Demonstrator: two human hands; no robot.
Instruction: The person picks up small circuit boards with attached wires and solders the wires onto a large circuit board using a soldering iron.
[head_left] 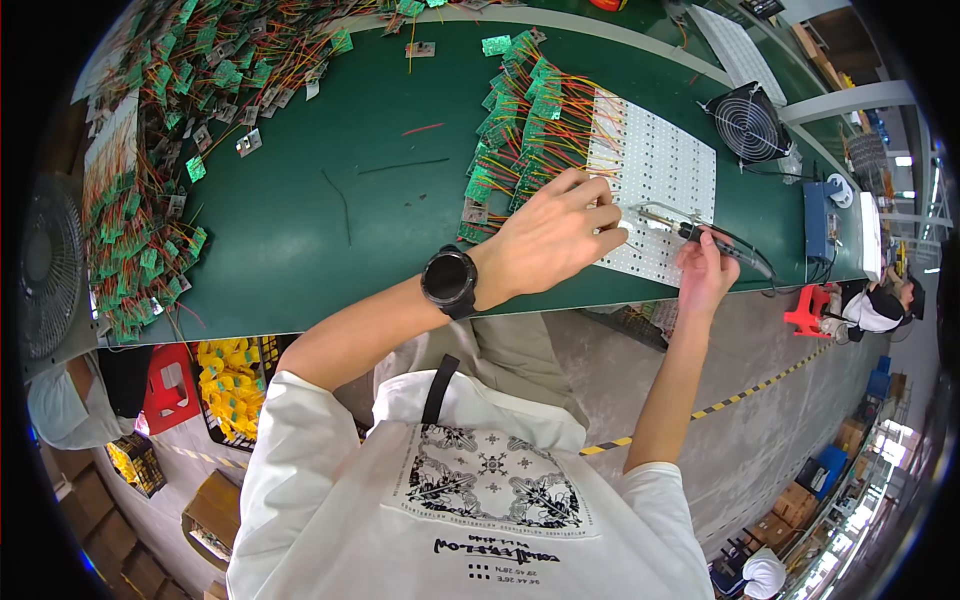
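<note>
My right hand (707, 268) grips a soldering iron (715, 243) with a thin bent metal tube along it. Its tip points left over a white perforated board (668, 165). Over the board's near left part is my left hand (560, 232), fingers bent and drawn together. What its fingertips pinch, if anything, is too small to make out. Red and yellow wires (575, 125) run from the board's left side to rows of small green circuit boards (512, 130). Some of these rows lie just beyond my left hand, which partly hides them.
A large pile of wired circuit boards (150, 200) covers the table's left end. A black fan (748, 123) stands beyond the board, with a blue box (820, 225) and solder spool (840, 190) at right. Loose wires (345, 205) lie mid-table. Yellow parts (230, 385) fill a crate below.
</note>
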